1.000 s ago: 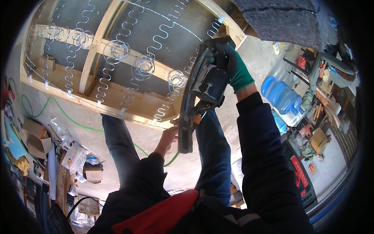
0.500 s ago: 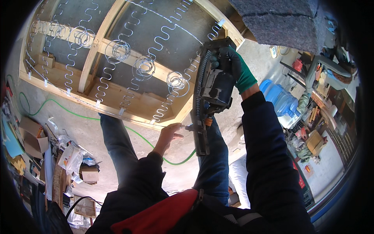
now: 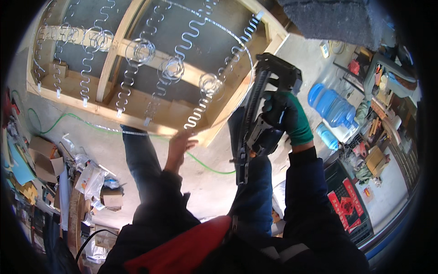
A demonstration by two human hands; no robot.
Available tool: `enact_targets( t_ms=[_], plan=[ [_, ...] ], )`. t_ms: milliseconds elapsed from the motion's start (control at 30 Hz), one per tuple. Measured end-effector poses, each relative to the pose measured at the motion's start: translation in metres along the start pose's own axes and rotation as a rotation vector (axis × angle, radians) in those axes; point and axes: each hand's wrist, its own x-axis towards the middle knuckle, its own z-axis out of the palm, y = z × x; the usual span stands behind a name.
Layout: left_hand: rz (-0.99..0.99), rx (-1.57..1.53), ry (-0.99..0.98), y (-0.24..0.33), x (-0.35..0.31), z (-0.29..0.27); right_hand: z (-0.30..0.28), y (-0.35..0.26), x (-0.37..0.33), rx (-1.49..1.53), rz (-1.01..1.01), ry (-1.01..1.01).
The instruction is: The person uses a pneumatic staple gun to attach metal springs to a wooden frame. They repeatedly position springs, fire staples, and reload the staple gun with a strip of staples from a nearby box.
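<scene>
My right hand (image 3: 280,114), in a green and black glove, is wrapped round the black nail gun (image 3: 255,112). The tool stands long and upright beside the right corner of a wooden frame (image 3: 207,137). My bare left hand (image 3: 180,148) is at the frame's near rail, its fingers closed on a thin silvery wire (image 3: 132,132). From this hand the wire sags leftward below the rail, and on the other side it loops up past the corner and across the springs. Rows of zigzag springs (image 3: 196,114) span the frame, clipped at the rails, with round coils (image 3: 172,69) at their middles.
A green hose (image 3: 207,169) snakes over the floor beneath my hands. At the right lie a blue water bottle (image 3: 335,107) and clutter. Cardboard boxes (image 3: 43,157) and plastic bags (image 3: 91,180) crowd the left. Grey fabric (image 3: 333,23) hangs at the far right.
The nail gun has moved right and slightly down, away from the frame's corner. My left hand has shifted left and up a little. The wire now bows out past the corner and droops below the near rail.
</scene>
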Motion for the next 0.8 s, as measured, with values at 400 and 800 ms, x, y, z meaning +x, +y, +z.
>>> enact_targets(
  t_ms=[400, 800],
  plan=[
    [0.264, 0.488, 0.003, 0.087, 0.047, -0.041, 0.036, 0.076, -0.071, 0.144, -0.094, 0.122],
    [0.413, 0.522, -0.020, 0.081, 0.057, -0.019, 0.110, 0.181, -0.085, 0.496, 0.195, -0.018]
  ],
)
